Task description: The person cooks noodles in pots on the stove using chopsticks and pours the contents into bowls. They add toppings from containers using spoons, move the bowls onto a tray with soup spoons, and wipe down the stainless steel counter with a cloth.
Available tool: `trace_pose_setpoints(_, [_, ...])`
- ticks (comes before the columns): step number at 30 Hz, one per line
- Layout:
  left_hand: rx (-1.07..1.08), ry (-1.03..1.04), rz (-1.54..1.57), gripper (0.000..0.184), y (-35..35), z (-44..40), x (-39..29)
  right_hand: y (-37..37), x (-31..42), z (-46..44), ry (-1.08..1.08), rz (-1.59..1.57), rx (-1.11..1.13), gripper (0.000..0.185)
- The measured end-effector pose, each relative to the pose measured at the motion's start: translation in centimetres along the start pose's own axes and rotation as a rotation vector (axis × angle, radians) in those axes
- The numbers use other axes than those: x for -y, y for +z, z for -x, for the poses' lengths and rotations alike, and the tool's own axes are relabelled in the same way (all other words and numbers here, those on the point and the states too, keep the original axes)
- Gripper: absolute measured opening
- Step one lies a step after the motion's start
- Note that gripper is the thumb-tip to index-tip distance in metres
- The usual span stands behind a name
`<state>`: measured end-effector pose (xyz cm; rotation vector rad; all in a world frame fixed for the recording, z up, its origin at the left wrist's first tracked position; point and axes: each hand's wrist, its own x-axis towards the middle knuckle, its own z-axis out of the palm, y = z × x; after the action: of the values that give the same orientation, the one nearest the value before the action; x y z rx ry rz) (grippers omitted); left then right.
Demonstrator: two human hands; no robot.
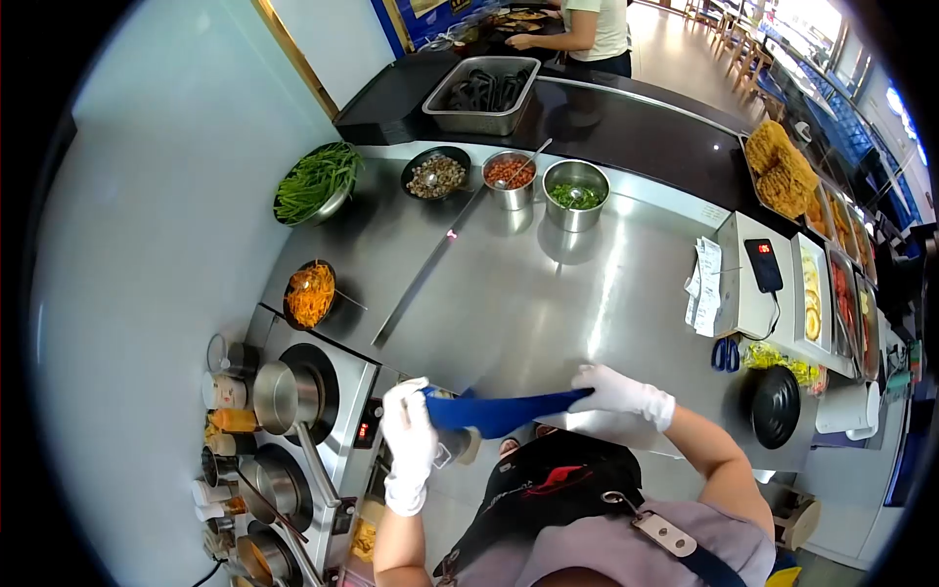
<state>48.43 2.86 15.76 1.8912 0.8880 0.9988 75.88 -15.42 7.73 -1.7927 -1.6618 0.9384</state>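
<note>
A blue cloth (pixel 499 413) is stretched between my two white-gloved hands, in front of the steel counter's near edge. My left hand (pixel 409 430) is closed on the cloth's left end. The right end is pinched in my right hand (pixel 618 393). Beneath the cloth, the floor and part of my black apron (pixel 558 479) show. The steel counter (pixel 489 303) lies just beyond both hands.
Bowls of green beans (pixel 315 184), carrot strips (pixel 311 295) and chopped greens (pixel 576 194) stand on the counter. Pots (pixel 286 396) sit on burners at left. Blue scissors (pixel 725 354) and a black bowl (pixel 776 406) lie at right. Another person stands beyond the counter.
</note>
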Motion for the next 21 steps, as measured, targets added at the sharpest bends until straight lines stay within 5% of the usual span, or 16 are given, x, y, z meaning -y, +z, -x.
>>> trace_pose_setpoints(2, [-0.051,0.027,0.018,0.009,-2.1,-0.2,0.5,-1.0,1.7,2.6,-0.129,-0.113,0.022,0.026])
trace_pose_setpoints(5, [0.067,-0.043,-0.121,0.011,-3.2,-1.9,-0.7,-0.7,4.7,5.2,0.362,-0.696,-0.006,0.019])
trace_pose_setpoints(9, [0.178,0.142,-0.128,0.013,5.2,-9.0,4.9,-0.8,0.8,5.0,0.459,-0.810,-0.270,0.012])
trace_pose_setpoints(10, [0.187,0.200,-0.160,0.015,8.3,-10.3,7.2,-1.2,0.0,4.0,0.525,-0.789,-0.366,0.022])
trace_pose_setpoints(12, [0.190,0.377,-0.556,0.049,14.0,-11.7,11.1,0.2,-3.8,1.9,0.533,0.191,-0.698,0.036])
trace_pose_setpoints(13, [0.253,0.242,-0.736,0.065,15.7,-11.1,10.1,0.5,-4.8,1.0,0.507,0.506,-0.769,0.049])
trace_pose_setpoints(18, [0.382,0.351,-0.659,0.066,22.0,-6.0,15.0,6.0,-6.2,-3.1,0.289,0.276,-0.766,0.062])
trace_pose_setpoints(21, [0.558,0.221,-0.750,0.067,22.6,-5.7,18.0,8.5,-7.6,-3.9,0.415,0.562,-0.466,0.077])
